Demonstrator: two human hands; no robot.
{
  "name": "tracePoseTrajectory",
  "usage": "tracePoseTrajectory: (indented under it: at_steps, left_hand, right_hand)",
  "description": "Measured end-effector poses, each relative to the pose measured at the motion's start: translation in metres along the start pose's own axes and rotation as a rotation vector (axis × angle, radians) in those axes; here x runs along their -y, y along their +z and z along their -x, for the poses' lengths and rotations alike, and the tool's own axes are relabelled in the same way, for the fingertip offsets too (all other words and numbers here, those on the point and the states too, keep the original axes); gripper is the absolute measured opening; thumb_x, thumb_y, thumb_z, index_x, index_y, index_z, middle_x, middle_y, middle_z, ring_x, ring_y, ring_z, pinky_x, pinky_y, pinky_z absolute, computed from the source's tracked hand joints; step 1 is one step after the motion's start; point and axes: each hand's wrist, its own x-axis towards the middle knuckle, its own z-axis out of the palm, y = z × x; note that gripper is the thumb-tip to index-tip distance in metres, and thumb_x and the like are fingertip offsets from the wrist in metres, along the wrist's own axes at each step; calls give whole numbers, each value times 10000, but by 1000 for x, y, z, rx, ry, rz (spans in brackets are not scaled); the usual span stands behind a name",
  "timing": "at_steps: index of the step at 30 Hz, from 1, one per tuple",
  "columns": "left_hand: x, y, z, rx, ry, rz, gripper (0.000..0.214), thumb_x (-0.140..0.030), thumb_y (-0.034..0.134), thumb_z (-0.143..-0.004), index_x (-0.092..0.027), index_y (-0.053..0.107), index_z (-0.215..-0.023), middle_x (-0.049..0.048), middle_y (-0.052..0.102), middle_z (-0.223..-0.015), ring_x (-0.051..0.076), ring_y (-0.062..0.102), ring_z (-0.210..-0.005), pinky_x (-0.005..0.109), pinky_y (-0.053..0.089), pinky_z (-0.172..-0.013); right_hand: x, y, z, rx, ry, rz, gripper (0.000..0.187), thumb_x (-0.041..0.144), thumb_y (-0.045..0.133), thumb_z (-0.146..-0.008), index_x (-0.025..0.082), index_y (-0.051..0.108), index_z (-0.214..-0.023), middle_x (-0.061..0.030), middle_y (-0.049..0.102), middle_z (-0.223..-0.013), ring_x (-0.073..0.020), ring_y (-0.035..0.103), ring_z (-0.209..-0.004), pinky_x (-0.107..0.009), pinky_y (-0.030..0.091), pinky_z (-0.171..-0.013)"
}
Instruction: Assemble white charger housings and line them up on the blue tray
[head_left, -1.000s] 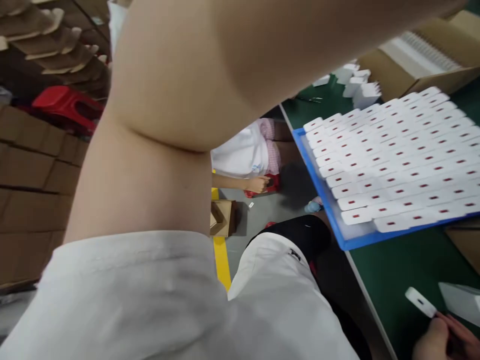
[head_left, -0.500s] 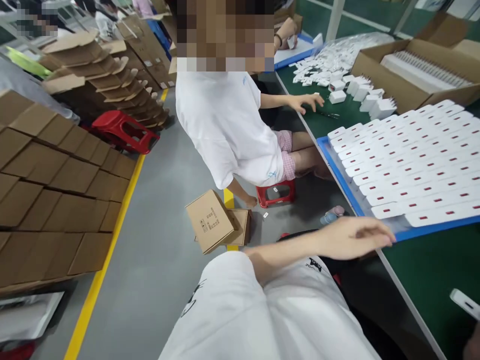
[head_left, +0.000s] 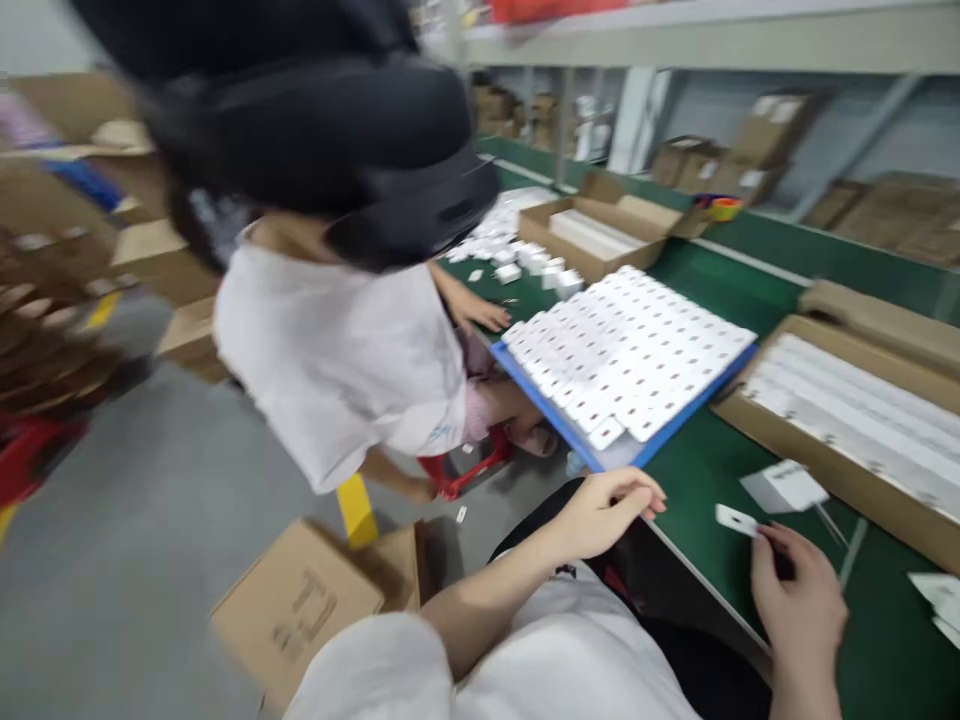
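Note:
My right hand pinches a small flat white cover plate with a dark slot, just above the green table. My left hand rests near the table's front edge, close to the tray corner. Its fingers are loosely bent, thumb apart, and nothing shows in them. Beyond it, a blue-rimmed tray carries rows of white slotted charger pieces. A white charger block lies between the right hand and a carton.
An open carton holds white strips on the right. A person in a white shirt and dark cap sits at left, a hand on the table. Loose white chargers lie past the tray. Brown boxes sit on the floor.
The view has swung right, bringing in the right-hand carton and my right hand with the cover plate. My left hand has come off the tray corner. The other person's head now leans nearer.

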Motion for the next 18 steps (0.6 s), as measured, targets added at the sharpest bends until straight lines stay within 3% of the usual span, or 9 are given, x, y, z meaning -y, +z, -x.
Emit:
tracePoseTrajectory:
  at_steps: [3, 7, 11, 15, 18]
  left_hand:
    - [-15, -1, -15, 56, 44, -197, 342, -448, 517, -964, -142, 668, -948, 94, 689, -919, 178, 646, -841, 294, 513, -805]
    - [-31, 4, -29, 132, 149, -510, 232, -330, 493, -984, -180, 670, -985, 71, 687, -966, 186, 643, -916, 288, 498, -820]
    - [-25, 16, -46, 156, 250, -632, 182, -281, 484, -989, -200, 648, -985, 57, 666, -989, 178, 628, -950, 294, 481, -865]
    - [-1, 54, -83, 211, 292, -744, 190, -283, 527, -956, -199, 596, -1113, 87, 627, -1103, 217, 612, -1027, 341, 488, -913]
    - [20, 96, -116, 203, 246, -956, 599, -367, 662, -870, -156, 429, -1380, 173, 513, -1322, 339, 501, -1246, 446, 451, -1015]
  right_hand:
    - [15, 3, -4, -93, 55, -12, 315, 475, 520, -879, 213, 692, -918, -94, 692, -1095, -326, 621, -1042, -468, 493, -873]
    - [24, 3, 1, -166, 68, -106, 267, 423, 538, -907, 211, 694, -948, -92, 692, -1086, -288, 635, -1029, -455, 505, -893]
    - [33, -14, 5, -268, 76, -272, 177, 319, 547, -934, 210, 677, -987, -93, 681, -1095, -252, 639, -1039, -427, 524, -893]
    - [32, -44, 4, -342, 72, -225, 140, 256, 555, -939, 224, 662, -1024, -83, 678, -1091, -240, 629, -1041, -424, 523, -887]
    - [22, -65, 9, -373, 109, -174, 147, 249, 559, -940, 231, 658, -1047, -81, 676, -1106, -244, 622, -1047, -433, 518, -889]
